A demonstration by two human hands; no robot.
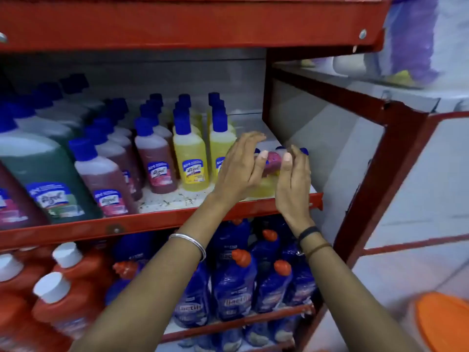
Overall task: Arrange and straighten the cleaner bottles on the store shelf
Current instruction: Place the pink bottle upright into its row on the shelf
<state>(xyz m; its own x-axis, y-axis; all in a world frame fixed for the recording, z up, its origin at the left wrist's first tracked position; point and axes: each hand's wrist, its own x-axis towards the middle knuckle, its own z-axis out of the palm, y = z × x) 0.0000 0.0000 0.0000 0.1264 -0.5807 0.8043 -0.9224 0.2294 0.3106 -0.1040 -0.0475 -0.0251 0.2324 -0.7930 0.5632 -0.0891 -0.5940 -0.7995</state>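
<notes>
Small bottles at the right end of the red shelf, just right of the yellow cleaner bottles, and both hands are on that cluster. Blue caps poke up above the fingers, so these look upright, long axis vertical, though the hands hide most of them. One shows a pink, purplish body between the thumbs, with pale yellow liquid lower down by the shelf edge. Left hand is cupped on the left side of the cluster, fingers curved and loosely spread, thumb pressed on the pink bottle. Right hand stands on the right side, fingers nearly straight and pointing up, thumb against the same bottle. Neither hand is closed around anything; they bracket the group between them. Left of the yellow row stand maroon bottles, upright, blue caps, labels forward
</notes>
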